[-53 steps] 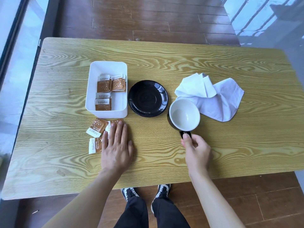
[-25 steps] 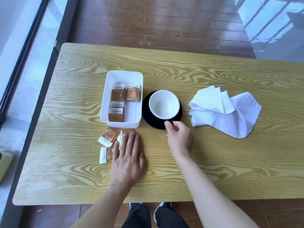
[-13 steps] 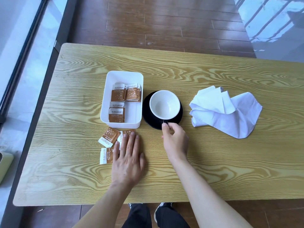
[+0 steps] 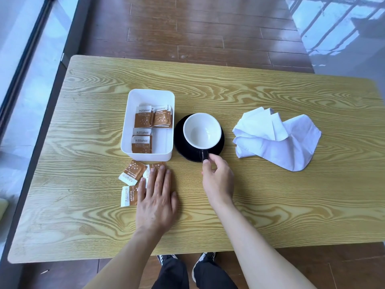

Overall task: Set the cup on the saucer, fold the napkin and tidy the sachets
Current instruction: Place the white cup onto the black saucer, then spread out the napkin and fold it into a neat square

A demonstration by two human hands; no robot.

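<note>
A yellow wooden table [image 4: 270, 205] stands on a brown plank floor [image 4: 208, 28]. Bright windows [image 4: 18, 59] run along the left. Far right, the floor shines with light.

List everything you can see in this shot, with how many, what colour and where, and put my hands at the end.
table: one, yellow wood grain, fills the view
bin: one, white, left of centre
sachets in bin: several, brown and white, exact count unclear
loose sachets: at least three, brown and white, on the table in front of the bin, partly under the left hand
saucer: one, black, right of the bin
cup: one, white inside, dark handle, upright on the saucer
napkin: one, white, crumpled, right of the saucer
left hand: flat on the table, fingers on the loose sachets
right hand: at the cup's handle
</note>
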